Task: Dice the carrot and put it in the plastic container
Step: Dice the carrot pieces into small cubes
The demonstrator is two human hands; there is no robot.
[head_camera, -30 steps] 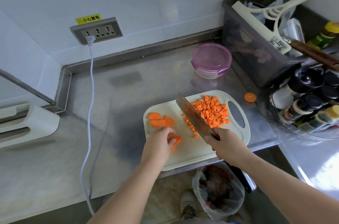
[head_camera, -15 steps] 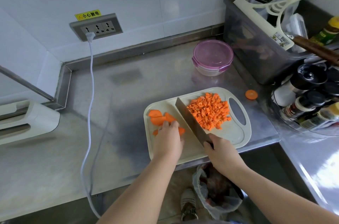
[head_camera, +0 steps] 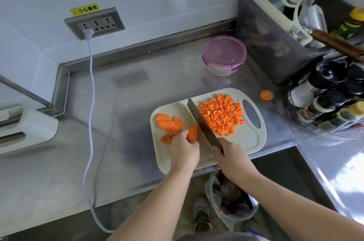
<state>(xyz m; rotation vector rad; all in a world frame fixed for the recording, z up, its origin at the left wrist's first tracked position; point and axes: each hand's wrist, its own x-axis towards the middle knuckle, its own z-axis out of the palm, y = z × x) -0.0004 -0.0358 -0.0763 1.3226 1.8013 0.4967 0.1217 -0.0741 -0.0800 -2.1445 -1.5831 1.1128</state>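
Carrot dice [head_camera: 221, 115] heap in small orange cubes on the right of the pale plastic cutting board [head_camera: 250, 140], with flat carrot slices [head_camera: 167, 123] on its left. The left hand [head_camera: 184, 154] pinches one slice. The right hand [head_camera: 231, 159] grips a broad steel cleaver [head_camera: 202, 124]. The round plastic container [head_camera: 224, 56] sits farther back, its purple lid on.

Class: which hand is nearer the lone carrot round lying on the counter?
Right. The right hand, gripping the knife, is below-left of the carrot round; the left hand, holding a slice, lies farther left.
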